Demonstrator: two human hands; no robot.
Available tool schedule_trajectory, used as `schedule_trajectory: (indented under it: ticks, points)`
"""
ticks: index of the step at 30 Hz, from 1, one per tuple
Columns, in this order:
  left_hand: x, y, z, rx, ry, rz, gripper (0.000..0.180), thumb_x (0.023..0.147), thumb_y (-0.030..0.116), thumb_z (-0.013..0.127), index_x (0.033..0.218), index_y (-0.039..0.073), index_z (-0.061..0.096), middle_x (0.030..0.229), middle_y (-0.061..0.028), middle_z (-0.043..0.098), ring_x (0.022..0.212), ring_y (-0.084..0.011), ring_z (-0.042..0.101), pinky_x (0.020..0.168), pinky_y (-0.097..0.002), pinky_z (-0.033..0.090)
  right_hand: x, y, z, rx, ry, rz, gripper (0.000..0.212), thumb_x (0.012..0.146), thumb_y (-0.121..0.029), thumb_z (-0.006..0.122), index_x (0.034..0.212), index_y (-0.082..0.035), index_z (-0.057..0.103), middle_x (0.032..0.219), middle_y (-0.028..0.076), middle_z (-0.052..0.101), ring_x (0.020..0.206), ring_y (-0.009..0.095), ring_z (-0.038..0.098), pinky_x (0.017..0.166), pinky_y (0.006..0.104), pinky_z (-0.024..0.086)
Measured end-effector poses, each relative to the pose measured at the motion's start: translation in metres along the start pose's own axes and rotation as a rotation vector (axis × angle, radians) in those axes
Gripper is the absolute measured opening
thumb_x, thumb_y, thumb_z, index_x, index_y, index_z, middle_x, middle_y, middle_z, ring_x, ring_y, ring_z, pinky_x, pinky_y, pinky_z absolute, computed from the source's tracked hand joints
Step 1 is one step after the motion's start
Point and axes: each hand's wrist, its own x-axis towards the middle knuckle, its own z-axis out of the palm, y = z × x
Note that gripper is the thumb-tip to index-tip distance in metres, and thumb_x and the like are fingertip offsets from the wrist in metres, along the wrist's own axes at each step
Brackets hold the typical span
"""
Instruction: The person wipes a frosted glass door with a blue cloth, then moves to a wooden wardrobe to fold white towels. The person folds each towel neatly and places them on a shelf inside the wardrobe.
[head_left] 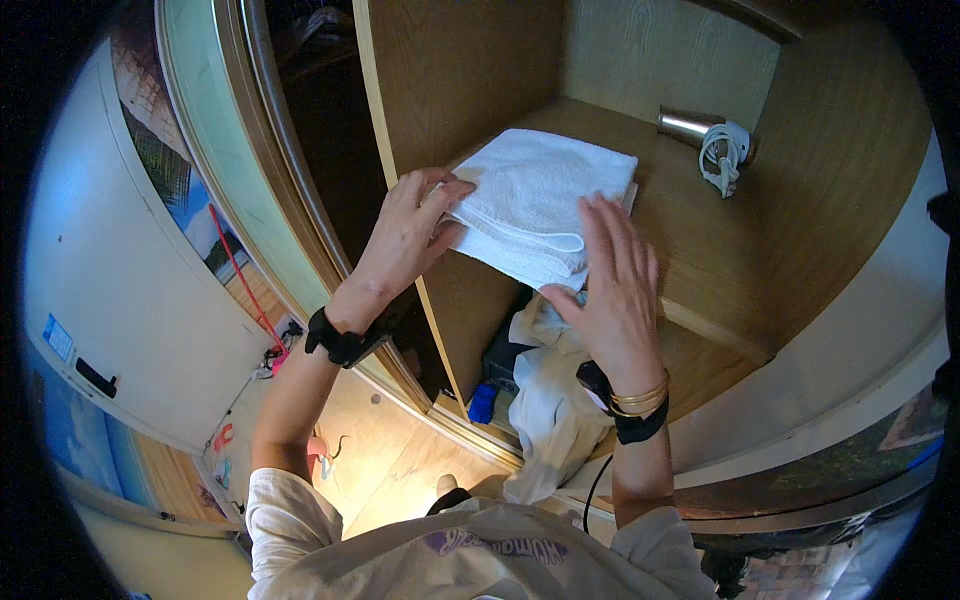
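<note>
A folded white towel (540,185) lies in layers on a wooden shelf (690,240), its near corner reaching out past the shelf's front edge. At the towel's left edge, my left hand (410,220) has its fingers bent over the cloth, with the thumb lower at the near left corner. My right hand (618,285) is along the towel's right side, fingers stretched out against that edge and thumb near its front corner. Dark bands sit on both wrists, and gold bangles (640,398) on the right one.
A hair dryer (690,125) with a wound white cord (724,158) lies at the back right of the shelf. Below, pale cloth (555,400) spills from a lower compartment beside a blue item (483,402). A sliding door (235,130) and a white door (130,240) stand left.
</note>
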Motion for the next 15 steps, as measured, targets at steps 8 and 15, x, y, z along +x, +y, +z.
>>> schedule_trajectory:
  ticks: [8, 15]
  points:
    - [-0.001, -0.008, 0.005, 0.014, 0.024, 0.133, 0.039, 0.064, -0.005, 0.063, 0.099, 0.008, 0.053, 0.114, -0.0091, 0.048, 0.107, -0.0293, 0.046, 0.089, -0.0383, 0.041, -0.005, 0.017, -0.010, 0.200, 0.185, 0.019, 0.011, 0.079, -0.005, 0.057, 0.089, -0.006, 0.061, 0.092, 0.009, 0.063, 0.097, 0.024, 0.057, 0.084, 0.0381, 0.040]
    - [-0.002, -0.004, 0.010, -0.111, -0.015, 0.118, 0.041, 0.063, -0.004, 0.064, 0.098, 0.006, 0.046, 0.117, -0.0106, 0.051, 0.107, -0.0291, 0.049, 0.088, -0.0385, 0.042, 0.003, 0.009, -0.004, 0.057, 0.073, -0.092, 0.036, 0.072, -0.016, 0.066, 0.104, -0.006, 0.054, 0.110, 0.009, 0.053, 0.110, 0.024, 0.046, 0.087, 0.0411, 0.035]
